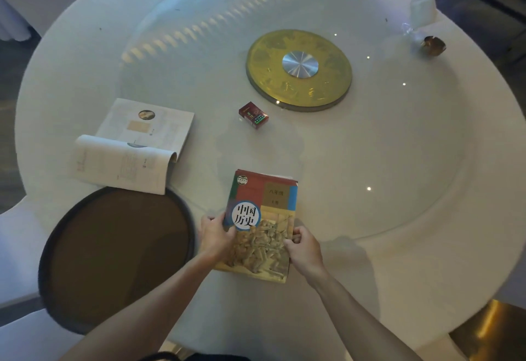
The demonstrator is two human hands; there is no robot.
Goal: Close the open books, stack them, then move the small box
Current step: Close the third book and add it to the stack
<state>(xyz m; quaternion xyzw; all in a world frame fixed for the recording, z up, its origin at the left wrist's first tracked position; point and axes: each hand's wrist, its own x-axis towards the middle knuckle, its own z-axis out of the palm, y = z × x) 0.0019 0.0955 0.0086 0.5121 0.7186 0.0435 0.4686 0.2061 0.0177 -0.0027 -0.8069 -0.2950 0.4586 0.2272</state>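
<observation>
A closed textbook with a colourful cover (263, 207) lies flat on the white round table (398, 218) in front of me. My left hand (217, 234) grips its left edge and my right hand (304, 248) grips its right edge, both near the book's lower half. An open book (133, 144) lies to the left, its pages up and one page curled over at the fold. A small dark red box (253, 115) sits on the glass farther back, apart from both books and both hands.
A round dark brown tray (113, 258) sits at the near left, its rim under the open book's corner. A gold disc with a silver hub (299, 69) marks the glass turntable's centre. A clear card stand (422, 9) and a small brown bowl (433, 45) stand at the far right.
</observation>
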